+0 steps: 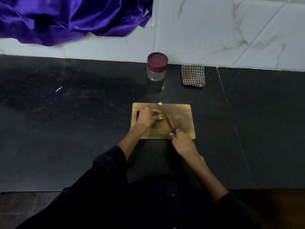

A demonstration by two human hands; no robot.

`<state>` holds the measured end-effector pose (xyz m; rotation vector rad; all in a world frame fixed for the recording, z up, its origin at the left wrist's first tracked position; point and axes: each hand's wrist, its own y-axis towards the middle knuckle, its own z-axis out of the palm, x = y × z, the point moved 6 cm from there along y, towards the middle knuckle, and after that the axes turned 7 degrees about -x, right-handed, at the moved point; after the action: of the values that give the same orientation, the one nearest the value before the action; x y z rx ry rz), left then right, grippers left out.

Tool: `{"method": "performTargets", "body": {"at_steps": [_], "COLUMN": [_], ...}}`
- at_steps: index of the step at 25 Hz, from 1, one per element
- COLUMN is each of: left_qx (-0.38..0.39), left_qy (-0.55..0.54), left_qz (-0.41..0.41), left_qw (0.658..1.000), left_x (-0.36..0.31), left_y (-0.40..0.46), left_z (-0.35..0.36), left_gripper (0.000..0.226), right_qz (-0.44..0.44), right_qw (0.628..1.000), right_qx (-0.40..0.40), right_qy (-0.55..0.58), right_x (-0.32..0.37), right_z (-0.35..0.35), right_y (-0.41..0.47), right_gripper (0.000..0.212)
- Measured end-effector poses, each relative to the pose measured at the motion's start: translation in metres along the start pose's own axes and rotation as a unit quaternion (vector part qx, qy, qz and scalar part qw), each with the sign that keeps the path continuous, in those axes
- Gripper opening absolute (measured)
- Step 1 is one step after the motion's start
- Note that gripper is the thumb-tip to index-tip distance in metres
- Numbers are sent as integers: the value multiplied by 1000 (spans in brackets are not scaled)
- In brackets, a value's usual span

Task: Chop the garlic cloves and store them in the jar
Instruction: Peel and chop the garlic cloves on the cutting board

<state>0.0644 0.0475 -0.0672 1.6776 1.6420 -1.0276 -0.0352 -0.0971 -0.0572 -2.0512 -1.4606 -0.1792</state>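
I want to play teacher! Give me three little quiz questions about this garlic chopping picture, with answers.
1. True or false: the jar has its lid on.
2. Which hand grips the knife?
3. Where is the loose garlic piece: A) board's far edge, B) in the jar, C) on the checked cloth?

Key: 1 true. 2 the right hand; the left hand holds garlic on the cutting board. 3 A.

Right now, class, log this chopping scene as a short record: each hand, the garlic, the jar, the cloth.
left hand: holds garlic on the cutting board
right hand: grips knife, blade beside the garlic
spare garlic piece: board's far edge
jar: lid on, behind board
checked cloth: right of jar
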Motion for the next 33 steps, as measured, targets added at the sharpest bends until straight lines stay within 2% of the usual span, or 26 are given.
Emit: {"method": "performTargets", "body": {"at_steps": [4, 8, 11, 15, 23, 26, 31, 33], "left_qx": [21, -46, -81, -28, -8, -10, -62, -36], "left_qy": [18, 51, 123, 217, 242, 258, 241, 263], "left_qz": [26, 51, 64, 44, 72, 99, 174, 225], "left_qw": [999, 996, 987, 975, 968, 961, 953, 937], "left_x": [-4, -5, 2, 3, -7, -12, -29, -44], "left_y": [2, 20, 45, 60, 66, 64, 48, 35], "left_z": [-2, -11, -8, 5, 11, 12, 13, 27], "left_gripper": [21, 13, 14, 20, 14, 20, 21, 23], "right_qz": [4, 21, 27, 35, 38, 36, 39, 47], "right_qw": [1000, 999, 998, 997, 996, 994, 993, 993], "right_qx": [3, -12, -27, -30, -42, -50, -60, -65], "right_qy": [12, 37, 55, 62, 74, 86, 94, 90], "right_x": [3, -5, -12, -15, -25, -28, -32, -34], "right_z": [0, -2, -5, -9, -14, -14, -19, -21], "right_y": [7, 11, 13, 15, 13, 12, 11, 11], "right_gripper": [23, 24, 26, 29, 30, 30, 30, 32]}}
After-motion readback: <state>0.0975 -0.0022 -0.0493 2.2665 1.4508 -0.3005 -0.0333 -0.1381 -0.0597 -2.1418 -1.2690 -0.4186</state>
